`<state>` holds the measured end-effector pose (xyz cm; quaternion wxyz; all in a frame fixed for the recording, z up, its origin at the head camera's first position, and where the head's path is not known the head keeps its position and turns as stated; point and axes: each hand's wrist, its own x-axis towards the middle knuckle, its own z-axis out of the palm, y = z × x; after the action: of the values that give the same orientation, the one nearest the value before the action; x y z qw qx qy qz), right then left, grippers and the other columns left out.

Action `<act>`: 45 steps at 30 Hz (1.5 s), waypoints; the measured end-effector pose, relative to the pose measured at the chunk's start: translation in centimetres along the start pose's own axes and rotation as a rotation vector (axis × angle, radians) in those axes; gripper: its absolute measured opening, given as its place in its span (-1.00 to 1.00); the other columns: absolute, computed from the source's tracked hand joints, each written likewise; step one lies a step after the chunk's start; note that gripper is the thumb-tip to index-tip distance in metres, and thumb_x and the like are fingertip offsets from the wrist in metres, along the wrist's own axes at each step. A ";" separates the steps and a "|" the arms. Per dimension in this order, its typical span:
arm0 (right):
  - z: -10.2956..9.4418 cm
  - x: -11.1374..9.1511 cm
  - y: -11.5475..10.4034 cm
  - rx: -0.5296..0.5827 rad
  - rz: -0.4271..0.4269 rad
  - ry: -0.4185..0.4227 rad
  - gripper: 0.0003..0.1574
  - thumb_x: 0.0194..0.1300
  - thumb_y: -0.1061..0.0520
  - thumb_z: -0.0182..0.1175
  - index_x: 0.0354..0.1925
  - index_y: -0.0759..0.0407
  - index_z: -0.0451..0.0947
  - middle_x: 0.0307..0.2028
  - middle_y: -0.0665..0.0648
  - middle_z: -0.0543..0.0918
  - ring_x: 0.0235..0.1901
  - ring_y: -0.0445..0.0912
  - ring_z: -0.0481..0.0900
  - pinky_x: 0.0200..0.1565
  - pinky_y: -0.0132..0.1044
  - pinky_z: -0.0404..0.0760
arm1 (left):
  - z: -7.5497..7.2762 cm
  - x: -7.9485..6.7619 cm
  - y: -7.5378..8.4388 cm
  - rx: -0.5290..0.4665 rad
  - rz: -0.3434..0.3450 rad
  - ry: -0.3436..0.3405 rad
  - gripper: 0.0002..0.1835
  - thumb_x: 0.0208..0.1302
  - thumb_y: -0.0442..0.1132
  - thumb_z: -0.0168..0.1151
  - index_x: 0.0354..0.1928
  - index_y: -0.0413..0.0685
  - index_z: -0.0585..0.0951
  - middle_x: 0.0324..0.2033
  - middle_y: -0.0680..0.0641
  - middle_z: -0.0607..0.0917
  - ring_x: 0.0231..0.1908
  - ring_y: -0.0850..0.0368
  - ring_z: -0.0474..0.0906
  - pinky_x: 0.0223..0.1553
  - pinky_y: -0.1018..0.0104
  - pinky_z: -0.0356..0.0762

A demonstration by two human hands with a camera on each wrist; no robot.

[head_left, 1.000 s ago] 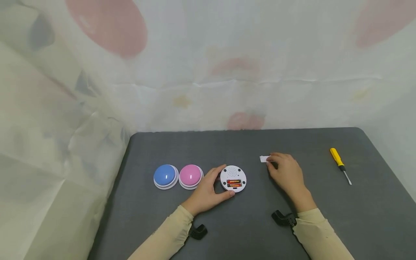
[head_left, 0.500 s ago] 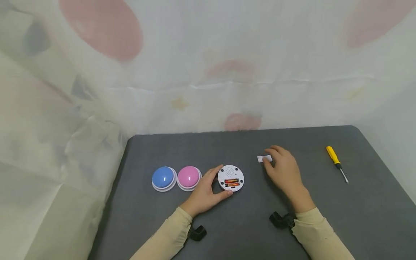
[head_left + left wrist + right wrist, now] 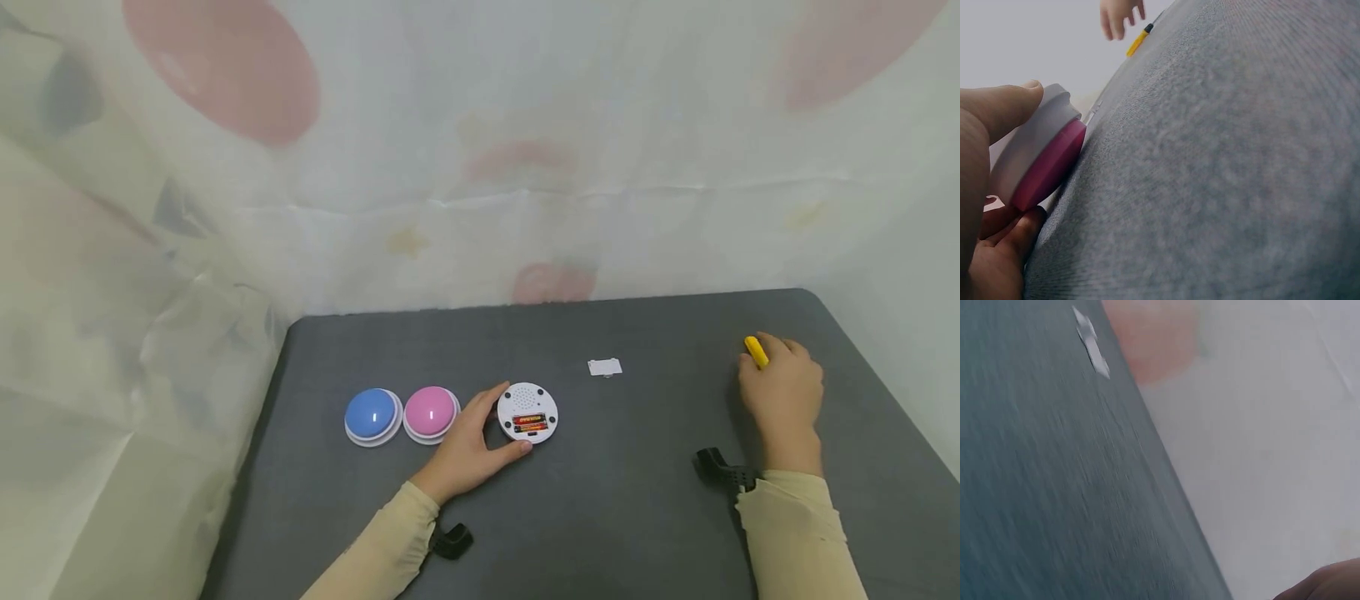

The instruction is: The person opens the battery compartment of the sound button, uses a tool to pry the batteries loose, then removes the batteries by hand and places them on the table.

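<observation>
My left hand [image 3: 468, 450] holds a round white answer buzzer [image 3: 527, 400] by its sides, thumb at the near edge and fingers at the far one. The buzzer lies upside down, two red batteries [image 3: 530, 423] showing in its uncovered compartment. In the left wrist view its pink dome [image 3: 1054, 164] faces the table. Far to the right, my right hand [image 3: 783, 392] is over a screwdriver with a yellow handle [image 3: 756, 352]. The left wrist view shows that hand [image 3: 1121, 14] just above the screwdriver [image 3: 1140, 40], fingers extended and apart from it.
A small white battery cover [image 3: 604, 367] lies on the dark table [image 3: 615, 500] between the hands. Left of the held buzzer stand a pink-domed buzzer [image 3: 430, 411] and a blue-domed buzzer [image 3: 371, 414], side by side. A patterned sheet [image 3: 420, 183] hangs behind the table.
My right hand has let go of the battery cover, leaving it on the table, and moved right to the screwdriver. My left hand keeps its hold on the buzzer.
</observation>
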<state>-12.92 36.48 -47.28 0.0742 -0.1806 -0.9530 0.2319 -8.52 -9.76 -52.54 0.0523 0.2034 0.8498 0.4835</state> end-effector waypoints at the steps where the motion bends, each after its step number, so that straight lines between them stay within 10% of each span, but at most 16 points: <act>1: -0.2 0.2 0.5 -0.002 0.027 -0.020 -0.26 0.70 0.07 0.00 0.64 0.39 0.21 0.53 0.66 0.20 0.39 0.73 0.16 0.31 0.62 0.20 | -0.1 0.0 0.0 0.001 -0.001 0.002 0.06 0.28 0.10 0.64 0.69 -0.04 0.30 0.41 0.06 0.54 0.36 0.20 0.51 0.44 0.05 0.47; 28: -0.4 1.1 2.0 -0.098 0.100 -0.159 -0.40 0.69 0.20 0.06 0.48 0.55 0.35 0.23 0.70 0.44 0.10 0.61 0.43 0.04 0.47 0.50 | 0.1 0.4 0.3 -0.021 0.003 -0.002 0.05 0.29 0.11 0.64 0.69 -0.03 0.31 0.42 0.06 0.53 0.38 0.19 0.50 0.45 0.09 0.47; 38: 0.6 0.9 0.5 0.015 0.016 -0.076 -0.43 0.70 0.15 0.14 0.44 0.51 0.44 0.22 0.62 0.54 0.12 0.52 0.50 0.10 0.46 0.44 | 0.1 0.5 0.2 -0.021 0.002 0.000 0.05 0.29 0.10 0.64 0.69 -0.02 0.31 0.40 0.06 0.54 0.34 0.19 0.52 0.42 0.09 0.49; 45: 0.1 0.4 -0.3 0.225 0.092 0.072 -0.37 0.73 0.04 0.13 0.50 0.44 0.38 0.28 0.50 0.55 0.17 0.34 0.55 -0.16 -0.18 0.59 | 0.2 0.4 0.4 -0.026 0.002 -0.017 0.07 0.30 0.14 0.62 0.70 -0.03 0.29 0.41 0.05 0.53 0.34 0.19 0.52 0.42 0.10 0.49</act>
<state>-13.47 36.32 -47.23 0.1175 -0.2230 -0.9082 0.3341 -8.67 -9.25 -52.27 0.0617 0.2074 0.8428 0.4927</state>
